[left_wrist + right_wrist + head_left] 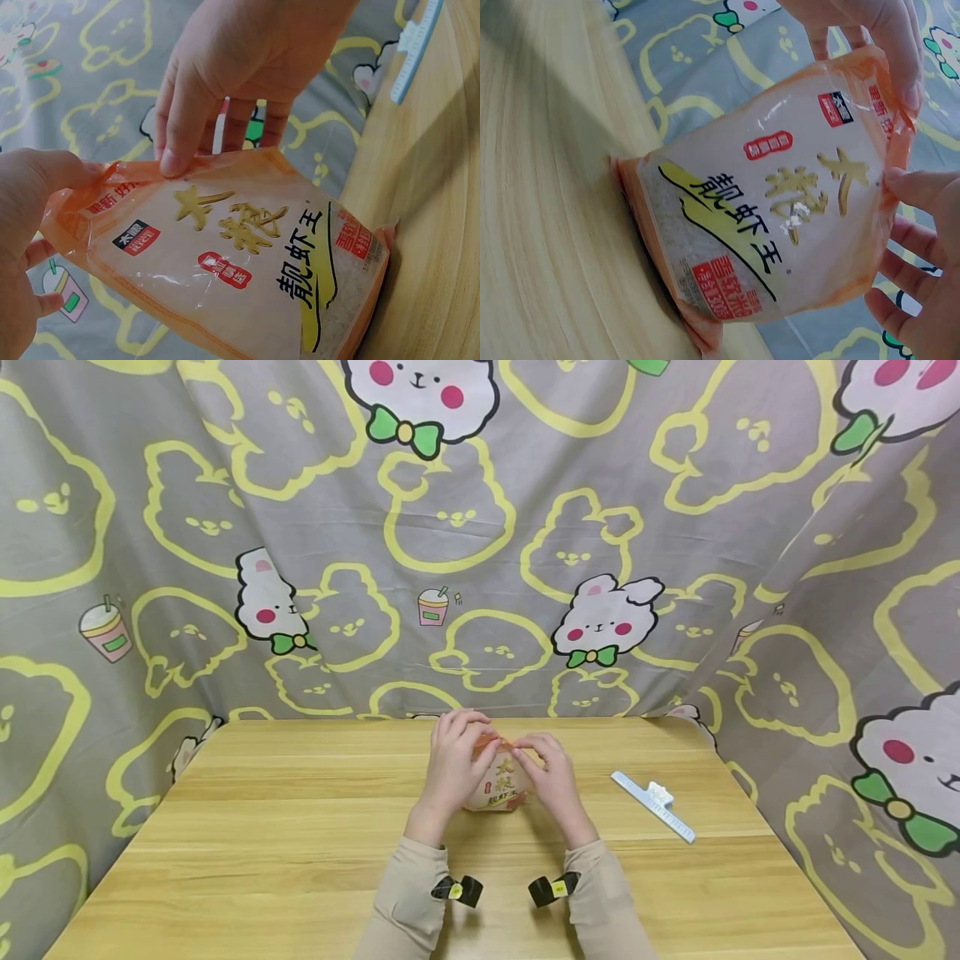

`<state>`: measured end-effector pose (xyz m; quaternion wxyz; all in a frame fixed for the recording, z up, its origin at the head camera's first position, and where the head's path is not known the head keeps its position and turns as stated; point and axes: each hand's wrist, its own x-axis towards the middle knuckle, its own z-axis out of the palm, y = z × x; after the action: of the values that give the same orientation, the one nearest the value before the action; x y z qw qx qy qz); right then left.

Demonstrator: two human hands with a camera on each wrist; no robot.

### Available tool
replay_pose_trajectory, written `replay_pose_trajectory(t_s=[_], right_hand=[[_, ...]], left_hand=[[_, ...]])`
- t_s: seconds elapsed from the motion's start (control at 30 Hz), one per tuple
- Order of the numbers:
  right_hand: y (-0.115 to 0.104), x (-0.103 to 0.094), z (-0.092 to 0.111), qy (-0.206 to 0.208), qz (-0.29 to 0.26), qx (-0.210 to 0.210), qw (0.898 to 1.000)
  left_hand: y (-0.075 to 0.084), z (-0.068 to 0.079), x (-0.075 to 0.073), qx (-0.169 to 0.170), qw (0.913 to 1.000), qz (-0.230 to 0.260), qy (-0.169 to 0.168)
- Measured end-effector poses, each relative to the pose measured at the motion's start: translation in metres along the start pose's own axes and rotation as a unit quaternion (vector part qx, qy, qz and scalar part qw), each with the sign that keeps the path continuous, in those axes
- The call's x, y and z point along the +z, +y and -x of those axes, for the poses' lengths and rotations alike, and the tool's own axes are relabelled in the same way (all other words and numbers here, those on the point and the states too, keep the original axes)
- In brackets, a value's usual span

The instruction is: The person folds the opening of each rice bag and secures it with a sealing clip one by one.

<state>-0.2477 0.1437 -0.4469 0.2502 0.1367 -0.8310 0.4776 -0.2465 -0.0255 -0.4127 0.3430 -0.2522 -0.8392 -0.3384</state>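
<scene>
A plastic bag of rice (498, 781) with orange edges and gold lettering stands upright on the wooden table. Its lower part looks filled with grains, while the upper part is flatter. My left hand (456, 758) pinches the top edge near its left corner, thumb in front and fingers behind. Farther along that same edge, my right hand (551, 770) pinches the film between thumb and fingers. In the right wrist view the printed front of the rice bag (757, 202) faces the camera, and both thumbs press at its top.
To the right on the wooden table (300, 827) lies a light blue sealing clip (654, 806), shaped like a ruler with a clamp. A grey patterned curtain (480, 527) hangs behind the table and along both sides.
</scene>
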Motion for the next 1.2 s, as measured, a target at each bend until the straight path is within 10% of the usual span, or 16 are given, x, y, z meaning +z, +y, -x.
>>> replay_pose_trajectory(t_s=[1.2], right_hand=[[0.029, -0.023, -0.001, -0.094, 0.021, 0.097, 0.991]], left_hand=[[-0.002, 0.000, 0.001, 0.002, 1.0000, -0.003, 0.009]])
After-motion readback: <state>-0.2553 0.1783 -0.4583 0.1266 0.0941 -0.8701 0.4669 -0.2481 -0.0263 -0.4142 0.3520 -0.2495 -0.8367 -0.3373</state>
